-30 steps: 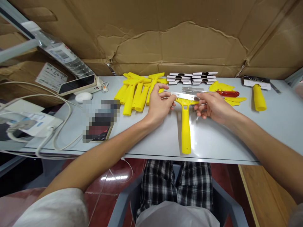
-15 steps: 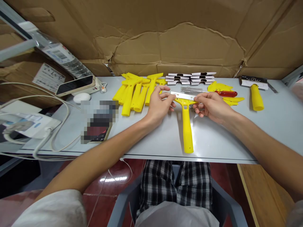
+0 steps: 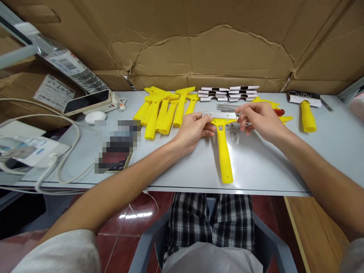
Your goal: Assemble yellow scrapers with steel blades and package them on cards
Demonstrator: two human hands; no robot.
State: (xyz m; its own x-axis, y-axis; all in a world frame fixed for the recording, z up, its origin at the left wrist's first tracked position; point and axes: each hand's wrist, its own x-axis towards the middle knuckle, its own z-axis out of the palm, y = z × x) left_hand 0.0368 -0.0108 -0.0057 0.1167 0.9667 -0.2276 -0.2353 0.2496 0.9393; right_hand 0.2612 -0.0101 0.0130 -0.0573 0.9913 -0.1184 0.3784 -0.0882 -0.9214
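Note:
A yellow-handled scraper [image 3: 224,155] lies with its handle pointing toward me and a flat metal strip [image 3: 218,115] across its head. My left hand [image 3: 193,131] pinches the left end of the head and strip between thumb and fingers. Beside the strip's right end is my right hand [image 3: 260,119], its fingers curled together; whether they touch the strip or hold something small is hidden. A little pile of small screws [image 3: 232,129] lies just right of the scraper's neck. More metal strips [image 3: 225,107] rest behind the head.
Yellow scraper handles [image 3: 153,117] are heaped at the back left. White-and-black folded cards [image 3: 213,93] are stacked behind. Yellow flat pieces [image 3: 265,101] and a red-handled tool [image 3: 279,112] lie partly behind my right hand. A carded scraper [image 3: 308,117] is at right; a phone [image 3: 116,151] at left.
My right hand has come off its grip on the strip's right end, lifting and shifting slightly right with fingers curled, uncovering the screws. My left hand keeps its hold on the scraper.

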